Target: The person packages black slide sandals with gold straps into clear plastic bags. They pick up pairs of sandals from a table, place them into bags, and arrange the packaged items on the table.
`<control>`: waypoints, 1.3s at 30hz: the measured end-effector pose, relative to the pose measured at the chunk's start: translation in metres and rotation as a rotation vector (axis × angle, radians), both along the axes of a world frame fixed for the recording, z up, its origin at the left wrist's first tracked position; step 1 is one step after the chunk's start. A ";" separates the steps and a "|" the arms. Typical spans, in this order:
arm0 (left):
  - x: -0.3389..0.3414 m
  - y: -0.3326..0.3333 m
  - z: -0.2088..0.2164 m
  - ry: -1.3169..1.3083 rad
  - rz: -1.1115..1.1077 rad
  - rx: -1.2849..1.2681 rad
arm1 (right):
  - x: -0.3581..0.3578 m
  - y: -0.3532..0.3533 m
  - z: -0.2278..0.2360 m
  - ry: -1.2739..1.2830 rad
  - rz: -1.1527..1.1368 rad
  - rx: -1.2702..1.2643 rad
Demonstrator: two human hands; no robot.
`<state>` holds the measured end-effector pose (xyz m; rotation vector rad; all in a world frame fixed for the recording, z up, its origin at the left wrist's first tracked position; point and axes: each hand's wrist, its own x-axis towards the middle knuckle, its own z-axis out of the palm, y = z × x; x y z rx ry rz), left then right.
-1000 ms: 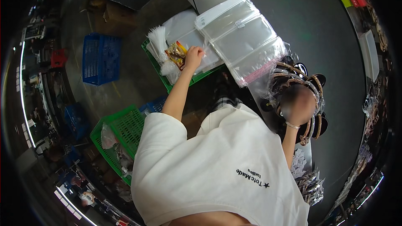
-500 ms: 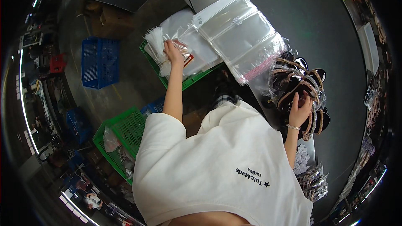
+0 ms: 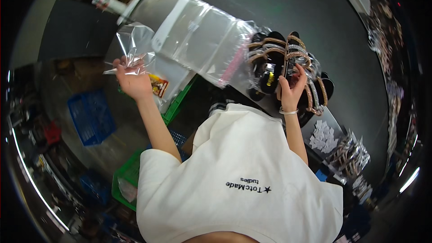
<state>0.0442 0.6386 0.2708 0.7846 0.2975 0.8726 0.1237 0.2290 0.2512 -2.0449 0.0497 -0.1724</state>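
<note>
My left hand [image 3: 134,81] is closed on a crinkled clear plastic bag [image 3: 133,40], which stands up past the fingers and catches the light. My fingers show partly through the film. Just below that hand is a small yellow and red printed packet [image 3: 158,85]. On the right, my right hand [image 3: 293,87] grips a black sandal [image 3: 290,47] with sparkly straps, thumb on one side and fingers on the other. More black sandals [image 3: 271,69] with glittering straps lie in a heap around it, some near clear wrapping.
A stack of large clear bags [image 3: 198,36] covers the table [image 3: 315,4] between my hands. Beneath the left hand is a green crate [image 3: 178,101]. A blue basket [image 3: 91,117] stands on the floor at left. White paper slips [image 3: 323,137] and wrapped strappy items [image 3: 351,155] lie at right.
My left hand has lifted a clear bag up from the pile over the green crate. My right hand has taken hold of a sandal, now raised upright. The whole view has turned.
</note>
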 end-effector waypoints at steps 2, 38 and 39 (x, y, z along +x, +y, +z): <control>0.013 -0.030 0.019 0.066 -0.017 -0.041 | -0.008 -0.009 0.008 -0.081 -0.001 -0.050; 0.104 -0.294 0.061 0.248 -0.873 0.295 | 0.019 -0.055 0.086 0.092 0.043 0.756; 0.105 -0.292 0.064 0.309 -0.918 0.367 | 0.019 -0.055 0.085 0.061 0.063 0.770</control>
